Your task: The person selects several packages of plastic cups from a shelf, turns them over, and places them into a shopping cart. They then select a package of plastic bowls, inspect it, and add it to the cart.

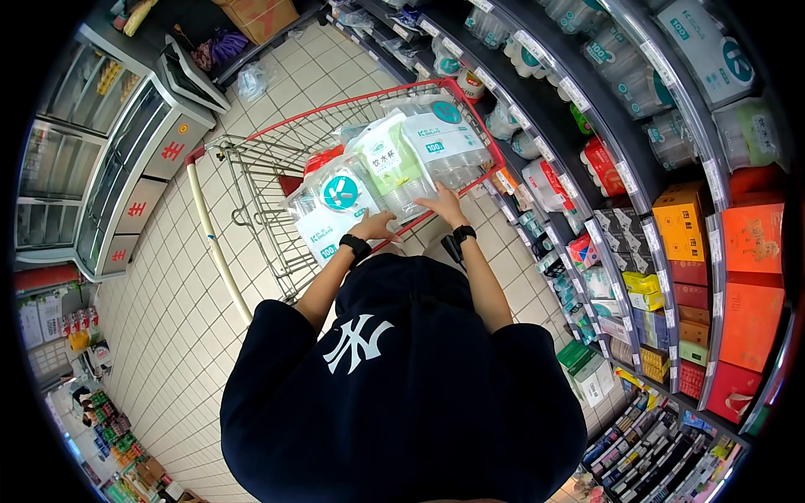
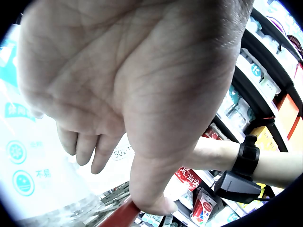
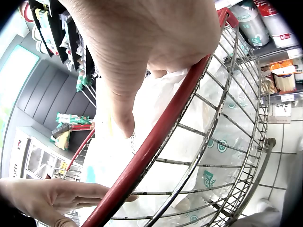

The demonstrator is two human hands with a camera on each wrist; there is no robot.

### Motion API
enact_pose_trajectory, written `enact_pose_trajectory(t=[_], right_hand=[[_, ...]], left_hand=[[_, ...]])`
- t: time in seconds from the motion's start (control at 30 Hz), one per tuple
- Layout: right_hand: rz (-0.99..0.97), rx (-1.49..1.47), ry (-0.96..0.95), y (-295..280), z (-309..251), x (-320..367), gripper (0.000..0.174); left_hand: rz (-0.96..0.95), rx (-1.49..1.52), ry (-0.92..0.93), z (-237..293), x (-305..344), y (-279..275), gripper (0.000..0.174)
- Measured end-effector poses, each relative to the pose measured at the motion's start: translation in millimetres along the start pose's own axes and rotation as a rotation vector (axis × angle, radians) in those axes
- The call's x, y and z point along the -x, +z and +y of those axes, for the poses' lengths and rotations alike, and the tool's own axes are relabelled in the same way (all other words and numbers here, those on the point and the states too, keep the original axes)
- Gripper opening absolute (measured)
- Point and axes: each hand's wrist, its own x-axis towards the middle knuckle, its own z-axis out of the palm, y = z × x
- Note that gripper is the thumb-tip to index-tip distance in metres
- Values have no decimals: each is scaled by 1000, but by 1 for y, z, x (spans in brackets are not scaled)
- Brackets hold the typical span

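Clear-plastic packs of cups lie in the cart: one with a round teal logo [image 1: 340, 193], a green-and-white one [image 1: 387, 159] in the middle, and a white-labelled one [image 1: 438, 136] at the right. My left hand [image 1: 375, 227] rests by the near edge of the teal-logo pack, fingers extended; in the left wrist view the palm [image 2: 109, 80] is above the red rim [image 2: 122, 215]. My right hand [image 1: 444, 206] touches the near end of the middle pack, thumb and fingers spread. The right wrist view shows this hand [image 3: 151, 38] over the red rim [image 3: 156, 135], its fingertips partly hidden.
The metal cart [image 1: 267, 180] stands on a tiled floor [image 1: 180, 289]. Stocked shelves [image 1: 599, 109] curve along the right side, close to the cart. White-and-red display cases [image 1: 142, 176] stand at the left, and a cardboard box [image 1: 262, 18] is at the top.
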Motion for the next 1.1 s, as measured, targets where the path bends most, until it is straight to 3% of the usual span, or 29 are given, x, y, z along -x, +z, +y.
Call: enact_pose_trajectory(t=[0.43,0.67,0.77,0.9,0.97,1.03,1.1], right_hand=[[67,39,-29,0,-1,4,90],[52,51,11,-3,2,5,92],[66,-22,-54,2,19,-3,93],[10,-419,-47,0,26,-3,84],[6,-563,-24,2,34,-7,79],[-36,-623,-34,2,41,-10,67],[6,-626,-81,-3,38,-7,60]], left_hand=[[-9,1,-5,-10,-17,5,97],[-35,-187,-113,10,-33,5,78],[-120,-243,-146,10,-47,-2,81],[-44,-338,-117,7,-70,-13,57],[-17,-309,-11,5,-78,-21,48],[-112,-185,-52,15,-82,-34,60],[-100,-193,-3,23,-86,-39,58]])
